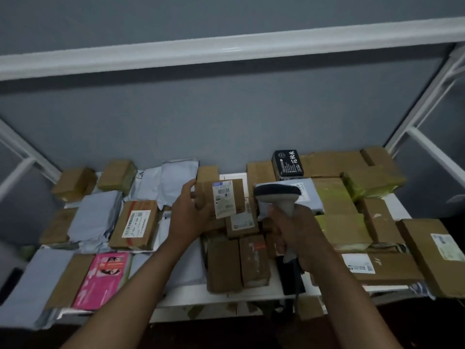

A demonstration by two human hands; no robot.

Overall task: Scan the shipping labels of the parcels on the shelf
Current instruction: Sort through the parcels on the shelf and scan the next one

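My left hand (187, 215) grips a matt cardboard box (221, 200) with a paper label (224, 199). The scanner (278, 197) in my right hand (293, 235) looks like smooth plastic. Grey mailers (94, 217) are soft plastic film; the shelf (226, 292) is glossy white.

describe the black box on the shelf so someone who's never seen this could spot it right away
Look along the back of the white shelf, against the grey wall, right of centre. The black box sits there beside the brown cartons. It is the only black parcel, with white characters printed on it.
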